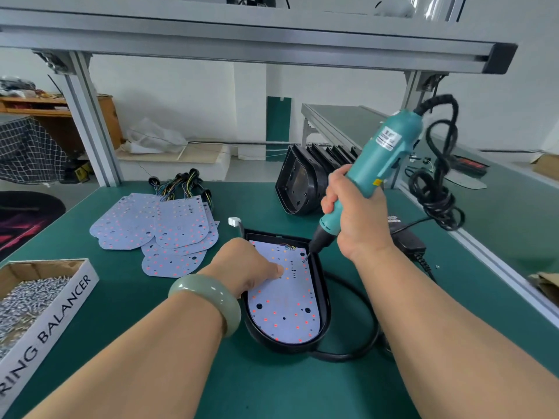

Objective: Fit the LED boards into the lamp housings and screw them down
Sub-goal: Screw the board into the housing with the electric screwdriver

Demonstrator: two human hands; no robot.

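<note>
A black lamp housing [323,300] lies on the green bench in front of me, with a white LED board [284,309] seated inside it. My left hand [245,264] rests on the board's upper left part, its thumb pressing down on the board. My right hand [354,219] grips a teal electric screwdriver [378,164], tilted, with its bit touching the board near the upper right corner. A pile of loose LED boards [157,228] lies to the left, with coloured wire bundles behind it.
A cardboard box of screws [33,297] sits at the left edge. Several black housings [302,179] stand stacked at the back right. The screwdriver's black cable [435,189] hangs coiled at right, and another cable loops round the housing. A black power adapter [408,240] lies right.
</note>
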